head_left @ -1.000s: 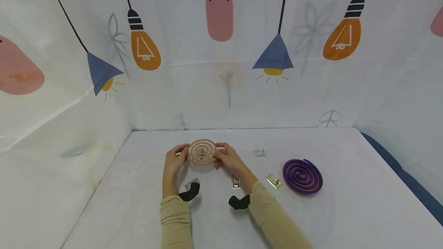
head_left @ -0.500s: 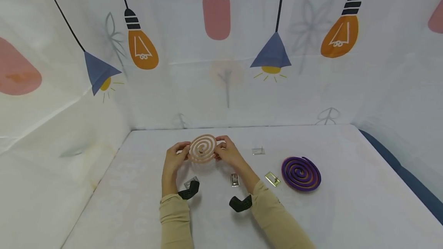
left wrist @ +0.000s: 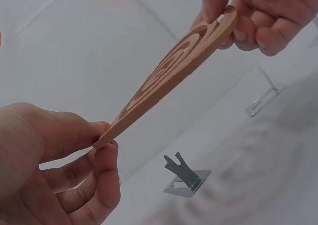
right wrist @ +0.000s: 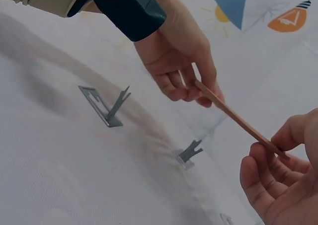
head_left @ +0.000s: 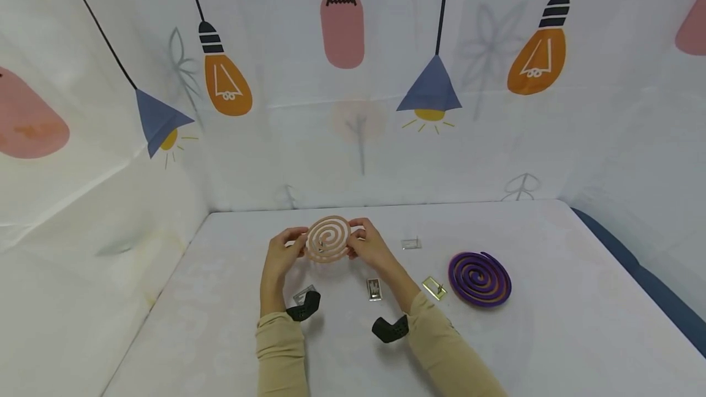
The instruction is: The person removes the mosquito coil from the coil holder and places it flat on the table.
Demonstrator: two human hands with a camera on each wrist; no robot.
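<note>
A tan mosquito coil [head_left: 328, 236] is held in the air between both hands over the white table, tilted with its flat face toward the head camera. At its left edge my left hand [head_left: 280, 256] pinches the rim between thumb and fingers. The opposite rim is pinched by my right hand [head_left: 371, 249]. In the left wrist view the coil [left wrist: 171, 88] shows nearly edge-on, sloping up toward the right hand [left wrist: 273, 16]. Below the hands stands a silver metal coil stand [head_left: 374, 289] with a raised forked prong. Another stand [head_left: 303, 294] lies by the left wrist.
A purple coil [head_left: 480, 279] with orange showing between its turns lies on the table [head_left: 579, 299] at the right. Beside it is a gold-coloured stand [head_left: 434, 288]. Farther back is a silver stand [head_left: 410, 244]. A printed curtain [head_left: 303, 139] hangs behind the table.
Both hands have shifted slightly to the right with the tan coil. The coil is tipped up a little more toward the head camera.
</note>
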